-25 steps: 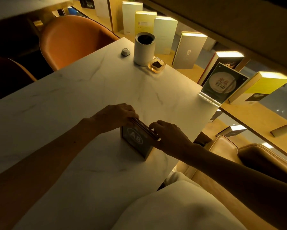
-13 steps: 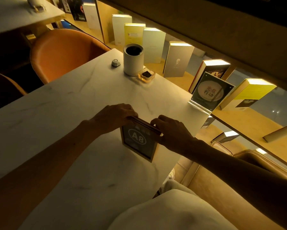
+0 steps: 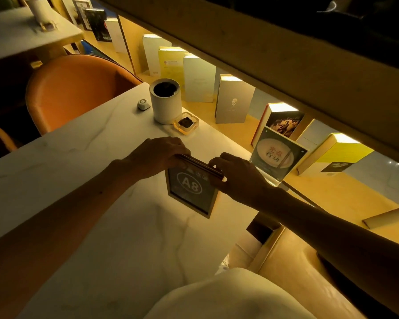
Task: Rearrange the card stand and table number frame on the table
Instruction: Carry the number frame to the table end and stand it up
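Observation:
A wooden table number frame marked "A8" stands upright on the white marble table, its face toward me. My left hand grips its top left edge. My right hand grips its top right edge. A clear acrylic card stand with a dark card stands at the table's right edge, just beyond my right hand.
A white cylindrical cup, a small call button and a glass ashtray sit at the far side of the table. Books line the lit shelf on the right. An orange chair stands at the far left.
Both hands have stayed on the frame's top edge. The frame has been turned more upright and shifted slightly away from me, so its "A8" face shows more fully.

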